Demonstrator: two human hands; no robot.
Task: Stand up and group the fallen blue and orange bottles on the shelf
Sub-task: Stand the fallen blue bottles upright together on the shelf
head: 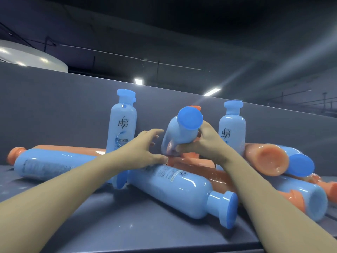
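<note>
A long grey shelf with a grey back panel is seen from close up, strewn with glossy plastic bottles. Two pale-blue bottles with darker blue caps are stood upright against the panel — a tall one on the left and a shorter one on the right. Several others are left lying: a blue bottle at the left with an orange bottle behind it, a blue bottle in the foreground with its cap pointing right, and a heap of orange and blue bottles at the right. A tilted pale-blue bottle, its cap turned toward the camera, is gripped around its body by the right hand. The left hand is held with fingers spread and relaxed — it grasps nothing, its thumb lying on the foreground bottle.
</note>
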